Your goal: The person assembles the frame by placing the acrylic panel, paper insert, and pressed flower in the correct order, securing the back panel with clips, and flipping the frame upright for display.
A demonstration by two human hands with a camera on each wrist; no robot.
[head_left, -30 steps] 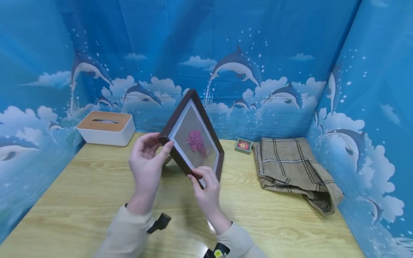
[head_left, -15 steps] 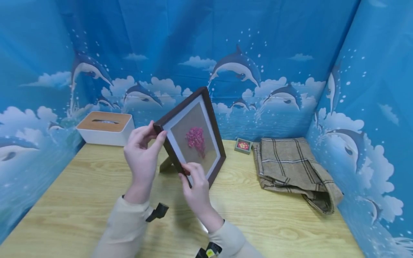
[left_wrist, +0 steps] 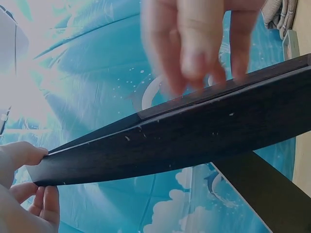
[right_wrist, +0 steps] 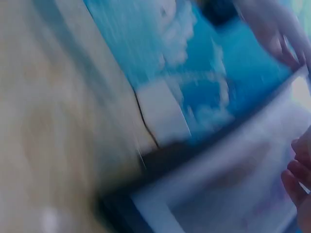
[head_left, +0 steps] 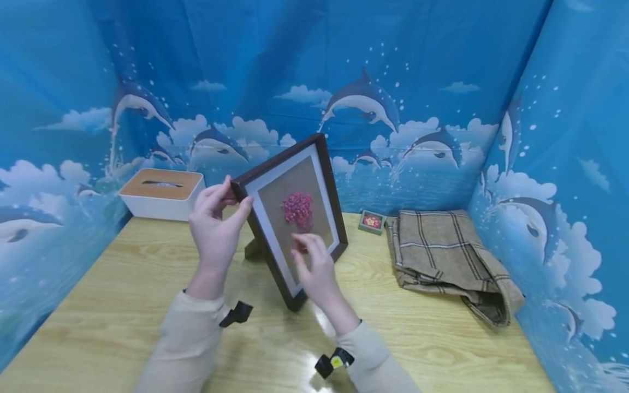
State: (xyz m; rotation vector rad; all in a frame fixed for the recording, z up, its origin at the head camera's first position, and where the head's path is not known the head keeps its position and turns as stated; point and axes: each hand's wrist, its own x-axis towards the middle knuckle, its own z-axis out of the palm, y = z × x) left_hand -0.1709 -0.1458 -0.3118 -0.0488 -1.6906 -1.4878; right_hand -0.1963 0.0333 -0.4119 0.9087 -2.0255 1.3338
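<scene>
A dark brown picture frame (head_left: 321,164) with a white mat and pink dried flowers (head_left: 297,210) leans at an angle over the table, its stand leg (head_left: 253,249) showing behind. My left hand (head_left: 216,229) pinches the upper left corner, thumb in front and fingers behind; the left wrist view has the same grip (left_wrist: 24,179) on the dark edge (left_wrist: 146,145). In front of the picture, my right hand (head_left: 316,273) hovers with loosely bent fingers and nothing seen in them. The right wrist view is blurred, with its fingers (right_wrist: 299,170) over the glass.
A white tissue box (head_left: 159,207) with a wood-coloured lid stands at the back left. Toward the back right lie a small green square box (head_left: 372,222) with a red and yellow centre and a folded brown plaid cloth (head_left: 442,245). Dolphin-print curtains (head_left: 275,71) enclose the table (head_left: 123,305).
The picture frame has turned to face me more, its left corner shifting left and up a little with my left hand. My right hand has let go of the lower left edge.
</scene>
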